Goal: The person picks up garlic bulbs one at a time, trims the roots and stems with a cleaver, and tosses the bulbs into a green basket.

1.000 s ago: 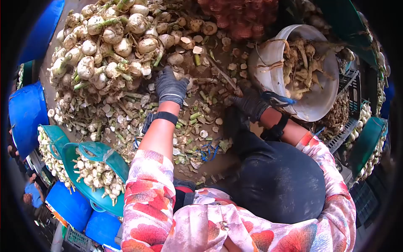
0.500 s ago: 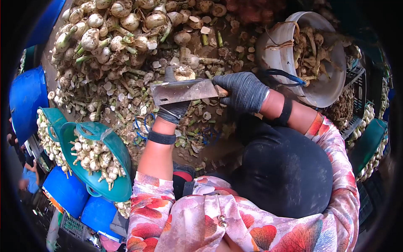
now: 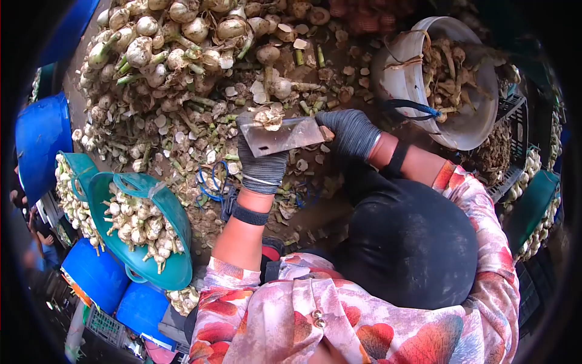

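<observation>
My right hand (image 3: pixel 350 132), in a grey glove, grips the handle of a cleaver (image 3: pixel 291 136). Its wide, dirt-smeared blade points left and lies across my gloved left hand (image 3: pixel 262 167), hiding part of the fingers. A garlic bulb (image 3: pixel 270 116) with peeling, soiled skin shows at the blade's upper edge, held in my left hand. Just beyond, whole bulbs with stalks lie near a large heap of garlic (image 3: pixel 163 54). Cut stalks and pale trimmed slices (image 3: pixel 176 136) cover the ground around both hands.
A white bucket (image 3: pixel 400 73) lies tipped at the upper right with stalky garlic inside. On the left, a teal basket (image 3: pixel 185 236) holds trimmed bulbs, near blue tubs (image 3: pixel 45 142). A blue cord loop (image 3: pixel 209 185) lies by my left wrist. My dark-clothed knee (image 3: pixel 412 242) rises at right.
My left hand has moved slightly right and turned, bringing the bulb to the blade's upper edge. The right hand and cleaver have shifted a little right, and the blade's angle has changed.
</observation>
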Tool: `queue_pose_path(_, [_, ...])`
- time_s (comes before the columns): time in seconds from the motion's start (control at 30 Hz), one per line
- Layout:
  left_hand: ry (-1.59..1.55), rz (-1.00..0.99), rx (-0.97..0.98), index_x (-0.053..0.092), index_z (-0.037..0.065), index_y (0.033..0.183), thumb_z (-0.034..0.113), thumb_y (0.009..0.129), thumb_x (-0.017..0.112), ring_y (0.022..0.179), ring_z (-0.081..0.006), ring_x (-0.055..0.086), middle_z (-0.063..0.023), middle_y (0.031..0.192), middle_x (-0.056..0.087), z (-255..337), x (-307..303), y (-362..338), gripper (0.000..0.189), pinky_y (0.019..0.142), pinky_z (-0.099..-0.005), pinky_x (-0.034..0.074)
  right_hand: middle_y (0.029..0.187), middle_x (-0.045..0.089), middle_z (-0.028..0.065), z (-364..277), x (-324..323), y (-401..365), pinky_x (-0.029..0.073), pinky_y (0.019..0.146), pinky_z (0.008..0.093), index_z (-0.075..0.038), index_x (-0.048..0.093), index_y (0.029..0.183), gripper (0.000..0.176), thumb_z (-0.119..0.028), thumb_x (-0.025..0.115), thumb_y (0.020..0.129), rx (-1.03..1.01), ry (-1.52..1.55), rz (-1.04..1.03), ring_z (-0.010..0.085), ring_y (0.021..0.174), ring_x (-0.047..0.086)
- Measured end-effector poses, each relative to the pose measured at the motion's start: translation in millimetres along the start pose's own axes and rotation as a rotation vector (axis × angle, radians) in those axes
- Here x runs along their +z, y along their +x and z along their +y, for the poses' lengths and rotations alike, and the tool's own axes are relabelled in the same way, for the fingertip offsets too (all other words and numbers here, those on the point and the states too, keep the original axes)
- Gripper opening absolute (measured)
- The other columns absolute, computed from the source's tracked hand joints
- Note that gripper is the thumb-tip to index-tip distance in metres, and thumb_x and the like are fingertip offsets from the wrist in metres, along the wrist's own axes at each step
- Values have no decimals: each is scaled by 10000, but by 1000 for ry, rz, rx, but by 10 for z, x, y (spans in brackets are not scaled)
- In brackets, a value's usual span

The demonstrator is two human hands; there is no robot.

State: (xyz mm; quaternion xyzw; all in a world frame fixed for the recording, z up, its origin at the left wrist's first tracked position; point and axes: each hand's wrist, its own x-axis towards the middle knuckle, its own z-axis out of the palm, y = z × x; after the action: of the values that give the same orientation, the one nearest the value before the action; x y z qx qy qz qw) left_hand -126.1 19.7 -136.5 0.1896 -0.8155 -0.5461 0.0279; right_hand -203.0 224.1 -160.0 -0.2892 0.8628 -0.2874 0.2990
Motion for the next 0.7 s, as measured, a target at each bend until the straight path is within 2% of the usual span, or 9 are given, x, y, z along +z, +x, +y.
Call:
queue_pose_path(0.03, [129,73,6,425,41,1174,212,749,789,1018,-238,532,-123,1084,526,145,-33,-1,585,927,-396,439,848,657,175,33,-15,-1,502,703,449,-139,618,1022,307,-207,644,724,49,19,32,377,816,637])
queue_pose_path(0.1, [-108,201,51,440,28,1161,221,651,862,1017,-225,510,-140,1056,508,440,-88,-64,689,914,-378,424,923,665,191,150,-255,-107,511,752,423,-125,610,1134,401,-192,628,740,387,77,-36,356,869,649])
queue_pose_path(0.13, [40,225,212,454,25,1134,222,658,857,1000,-224,509,-126,1034,506,461,-190,-18,653,887,-369,432,988,661,203,109,-303,-168,511,804,395,-103,584,1208,460,-174,621,755,298,222,-38,341,923,652])
queue_pose_path(0.23, [417,161,259,477,41,1168,208,732,824,945,-151,524,-72,1054,513,358,-306,85,581,838,-291,465,969,665,196,180,-140,-138,511,812,387,-83,590,1180,419,-155,612,768,174,180,106,345,924,651])
queue_pose_path(0.3, [-307,143,-37,484,51,1170,172,788,774,887,-131,531,-51,1033,534,379,-223,82,495,801,-263,472,943,663,191,135,-139,-140,516,786,387,-86,598,1152,404,-165,649,760,42,301,146,353,905,648])
queue_pose_path(0.33, [-322,154,-106,487,48,1173,113,842,707,860,-113,538,-30,1007,546,460,-256,66,403,788,-243,476,935,661,191,22,-236,-147,517,778,388,-86,599,1143,399,-167,658,757,5,338,96,358,898,645])
queue_pose_path(0.5, [-1408,-28,-464,480,20,1213,65,850,640,1115,-256,558,-133,1212,543,140,-281,60,399,1012,-403,462,897,650,184,-246,-327,-109,514,743,405,-90,602,1096,381,-191,699,742,-165,219,6,378,857,632])
queue_pose_path(0.63, [-1575,-57,-597,571,15,1140,199,852,626,1036,-285,613,-168,1056,644,320,-185,6,346,1011,-481,455,906,654,191,-214,-232,-68,513,749,391,-77,596,1118,376,-207,675,774,-32,311,31,360,840,641])
queue_pose_path(0.7, [-1686,-122,-478,604,21,1034,221,860,607,774,-238,623,-111,859,655,417,-451,-35,265,943,-474,488,906,659,185,-84,-140,-14,512,751,375,-60,585,1140,391,-207,662,786,128,351,48,327,833,650])
